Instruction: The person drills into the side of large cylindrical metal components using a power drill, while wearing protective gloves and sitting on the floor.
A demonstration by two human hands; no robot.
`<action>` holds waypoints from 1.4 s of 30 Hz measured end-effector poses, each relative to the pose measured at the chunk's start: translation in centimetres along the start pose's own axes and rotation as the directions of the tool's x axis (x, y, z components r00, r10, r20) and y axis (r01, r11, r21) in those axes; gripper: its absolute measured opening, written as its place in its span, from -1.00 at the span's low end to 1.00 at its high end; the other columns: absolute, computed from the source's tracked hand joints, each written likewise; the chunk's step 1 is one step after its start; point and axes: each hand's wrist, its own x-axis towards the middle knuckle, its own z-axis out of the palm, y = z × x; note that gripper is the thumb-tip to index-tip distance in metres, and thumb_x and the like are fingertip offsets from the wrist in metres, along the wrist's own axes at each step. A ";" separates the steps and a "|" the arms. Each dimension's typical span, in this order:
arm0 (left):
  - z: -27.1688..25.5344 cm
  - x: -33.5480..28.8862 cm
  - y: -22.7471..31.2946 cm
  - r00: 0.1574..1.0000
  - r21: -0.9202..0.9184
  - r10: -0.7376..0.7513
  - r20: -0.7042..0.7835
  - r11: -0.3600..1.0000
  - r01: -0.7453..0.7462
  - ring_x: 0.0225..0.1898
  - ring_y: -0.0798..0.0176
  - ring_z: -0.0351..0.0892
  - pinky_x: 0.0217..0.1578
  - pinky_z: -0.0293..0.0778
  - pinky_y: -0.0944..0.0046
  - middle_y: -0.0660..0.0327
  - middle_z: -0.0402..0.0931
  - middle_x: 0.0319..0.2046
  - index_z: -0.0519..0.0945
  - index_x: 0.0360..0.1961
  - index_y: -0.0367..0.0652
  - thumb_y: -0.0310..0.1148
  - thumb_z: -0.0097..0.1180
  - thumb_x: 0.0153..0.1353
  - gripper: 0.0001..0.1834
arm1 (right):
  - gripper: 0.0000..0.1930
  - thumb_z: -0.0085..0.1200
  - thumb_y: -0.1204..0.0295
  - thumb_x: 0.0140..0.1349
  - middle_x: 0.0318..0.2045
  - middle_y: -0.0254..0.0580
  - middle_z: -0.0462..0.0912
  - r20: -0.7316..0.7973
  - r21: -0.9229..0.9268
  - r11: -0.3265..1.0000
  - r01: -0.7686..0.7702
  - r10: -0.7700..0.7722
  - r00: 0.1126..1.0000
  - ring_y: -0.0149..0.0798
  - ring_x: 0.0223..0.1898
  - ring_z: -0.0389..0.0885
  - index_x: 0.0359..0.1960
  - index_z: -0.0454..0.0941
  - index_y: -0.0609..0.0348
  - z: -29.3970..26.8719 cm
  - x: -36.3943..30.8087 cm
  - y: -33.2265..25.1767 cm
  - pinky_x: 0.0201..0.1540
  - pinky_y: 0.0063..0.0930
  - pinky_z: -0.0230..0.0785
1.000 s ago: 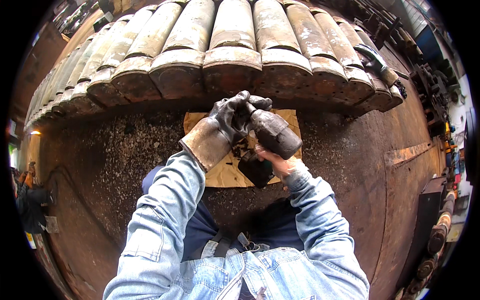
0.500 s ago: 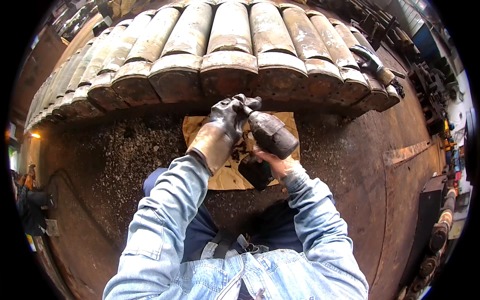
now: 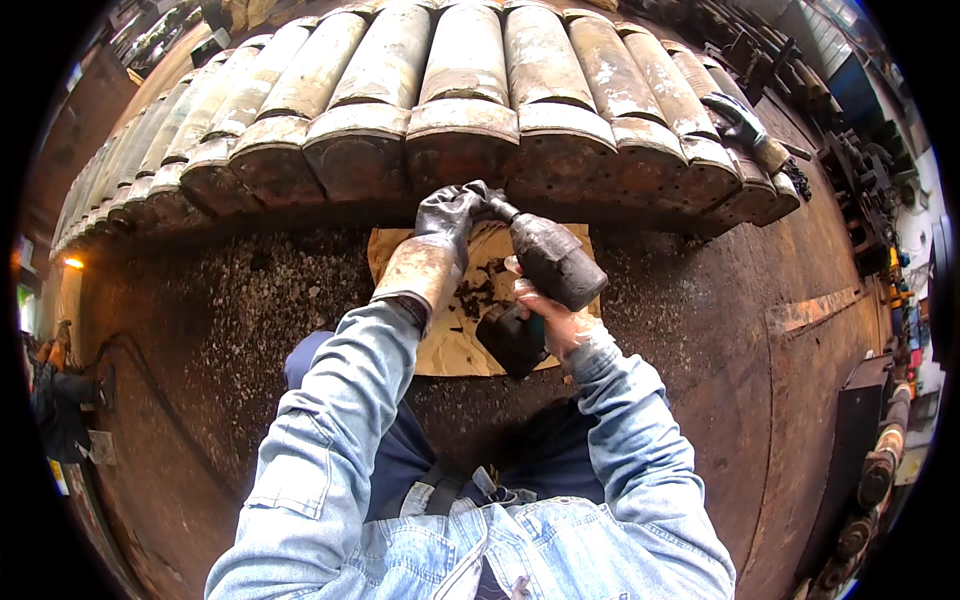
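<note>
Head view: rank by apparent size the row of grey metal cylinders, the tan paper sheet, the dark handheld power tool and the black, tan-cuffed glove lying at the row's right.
1. Cylinder row
2. Paper sheet, partly hidden
3. Power tool
4. Glove; farther away, so its true size is unsure
</note>
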 end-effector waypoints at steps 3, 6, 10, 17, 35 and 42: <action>1.4 0.5 -2.7 0.992 -0.240 0.049 -0.117 0.968 -0.076 0.03 0.21 0.64 0.05 0.55 0.22 0.15 0.68 -0.07 0.68 -0.05 -0.08 -0.40 0.26 0.19 -0.72 | -0.61 0.26 0.55 0.25 -0.24 -0.36 0.58 -0.044 0.006 0.999 0.047 -0.047 0.998 -0.43 -0.29 0.47 0.12 0.53 0.18 1.0 -0.5 -1.6 -0.20 -0.53 0.37; 1.9 -0.7 -2.1 0.972 -0.653 -0.217 -0.087 0.749 0.109 -0.02 0.28 0.61 0.07 0.49 0.27 0.22 0.68 -0.09 0.69 0.00 -0.21 -0.25 0.40 0.19 -0.61 | -0.64 0.25 0.55 0.27 -0.20 -0.34 0.60 -0.094 0.011 0.997 0.081 -0.080 0.992 -0.44 -0.31 0.48 0.10 0.53 0.18 0.2 -0.6 -1.2 -0.23 -0.52 0.39; 0.5 -2.8 -2.3 0.903 -0.586 -0.348 -0.252 0.797 0.144 -0.10 0.30 0.61 0.00 0.52 0.26 0.14 0.71 -0.15 0.68 -0.04 -0.32 -0.12 0.44 0.20 -0.51 | -0.64 0.25 0.52 0.27 -0.21 -0.32 0.60 -0.054 -0.020 0.997 0.077 -0.078 0.995 -0.44 -0.33 0.48 0.09 0.53 0.24 -0.4 0.0 -0.5 -0.26 -0.50 0.38; -5.2 -8.7 -7.8 0.878 -0.934 -0.442 -0.185 0.357 -0.017 0.32 0.12 0.37 0.35 0.27 0.14 0.10 0.42 0.28 0.43 0.29 -0.11 0.01 0.17 0.36 -0.40 | -0.73 0.28 0.48 0.25 -0.30 -0.36 0.60 -0.113 -0.272 0.962 0.001 -0.033 0.993 -0.42 -0.31 0.49 -0.03 0.58 0.20 0.2 2.9 1.5 -0.20 -0.44 0.35; -11.9 -7.7 -1.3 0.942 -0.878 -0.134 -0.308 0.422 -0.227 0.44 -0.13 0.22 0.47 0.06 -0.07 -0.17 0.25 0.39 0.21 0.42 -0.41 0.44 0.03 0.22 0.12 | -0.79 0.21 0.33 0.21 -0.22 -0.17 0.55 -0.141 -0.612 0.779 -0.137 0.063 0.988 -0.18 0.00 0.49 -0.17 0.55 0.09 1.5 8.4 5.8 0.11 -0.25 0.31; -12.4 -9.5 -1.7 0.937 -0.827 -0.033 -0.349 0.482 -0.291 0.41 -0.14 0.27 0.45 0.14 -0.07 -0.19 0.28 0.36 0.24 0.39 -0.43 0.37 0.08 0.26 0.06 | -0.78 0.16 0.40 0.17 -0.32 -0.32 0.53 -0.223 -0.403 0.895 -0.192 0.107 0.969 -0.32 -0.23 0.44 -0.13 0.54 0.05 2.4 11.2 8.4 -0.10 -0.32 0.28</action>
